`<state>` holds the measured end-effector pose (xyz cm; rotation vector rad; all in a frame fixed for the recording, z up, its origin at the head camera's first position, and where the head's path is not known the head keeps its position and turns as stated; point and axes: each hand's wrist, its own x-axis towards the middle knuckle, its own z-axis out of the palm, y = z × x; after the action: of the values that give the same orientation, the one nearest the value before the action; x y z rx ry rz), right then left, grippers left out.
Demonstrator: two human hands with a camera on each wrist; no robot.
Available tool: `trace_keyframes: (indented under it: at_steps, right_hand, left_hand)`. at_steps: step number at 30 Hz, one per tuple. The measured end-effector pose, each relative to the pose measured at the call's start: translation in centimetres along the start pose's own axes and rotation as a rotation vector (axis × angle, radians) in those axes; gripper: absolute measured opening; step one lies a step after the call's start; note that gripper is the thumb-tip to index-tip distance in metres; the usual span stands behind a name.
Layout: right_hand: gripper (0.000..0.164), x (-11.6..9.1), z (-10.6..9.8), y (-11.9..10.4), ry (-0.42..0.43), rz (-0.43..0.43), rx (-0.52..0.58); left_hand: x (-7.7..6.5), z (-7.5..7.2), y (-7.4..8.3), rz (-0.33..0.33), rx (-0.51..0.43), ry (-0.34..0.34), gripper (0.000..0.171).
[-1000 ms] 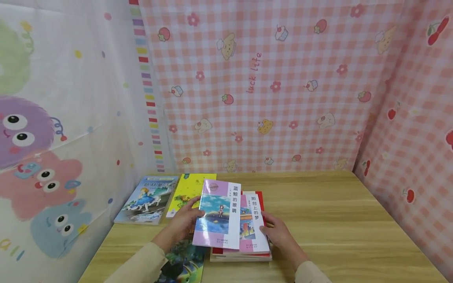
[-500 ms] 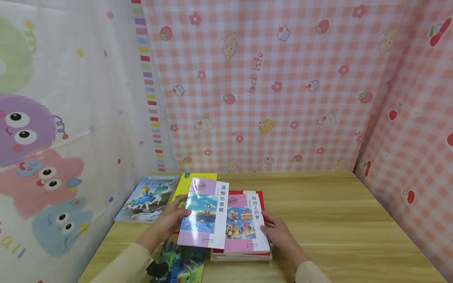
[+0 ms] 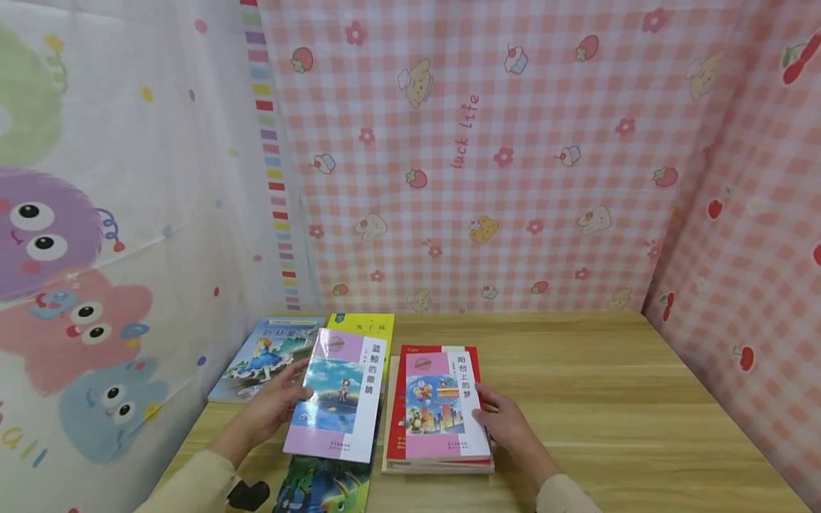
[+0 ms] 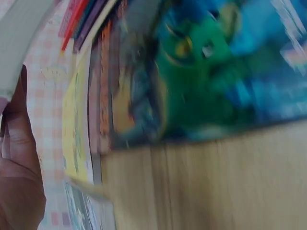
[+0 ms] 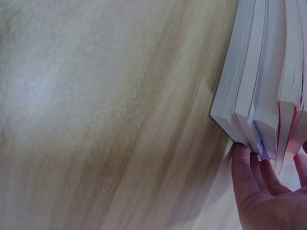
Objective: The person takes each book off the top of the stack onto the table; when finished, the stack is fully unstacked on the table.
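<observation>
My left hand (image 3: 272, 402) grips the left edge of a paperback book (image 3: 336, 399) with a pink and white cover and a blue sea picture. It is over the other books on the left; its pages show blurred in the left wrist view. My right hand (image 3: 507, 420) rests against the right side of a book stack (image 5: 259, 72), fingertips touching the page edges. On top of that stack lies another pink and white book (image 3: 436, 406) with a city picture, above a red book (image 3: 399, 410).
A blue book (image 3: 266, 363) and a yellow book (image 3: 368, 326) lie at the table's back left. Nearer, a dark green book (image 3: 327, 491) with a creature on its cover is partly covered. Patterned cloths (image 3: 487, 185) stand behind and beside the wooden table (image 3: 609, 406).
My left hand has carried the sea-picture book leftward off the stack, uncovering the city-picture book and the red one. My right hand has stayed at the stack's right side.
</observation>
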<state>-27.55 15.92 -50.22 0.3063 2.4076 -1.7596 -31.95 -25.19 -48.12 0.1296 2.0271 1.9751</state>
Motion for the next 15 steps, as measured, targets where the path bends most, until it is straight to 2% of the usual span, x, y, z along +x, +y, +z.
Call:
trace_keyframes:
  at_steps: [8, 15]
  right_hand:
    - [0.054, 0.0, -0.1, 0.1, -0.003, -0.004, 0.002]
    - [0.054, 0.1, -0.1, 0.3, -0.010, -0.022, 0.000]
  left_hand:
    - [-1.5, -2.9, -0.2, -0.051, 0.047, 0.075, 0.077]
    - [-3.3, -6.4, -1.2, -0.078, 0.011, 0.024, 0.084]
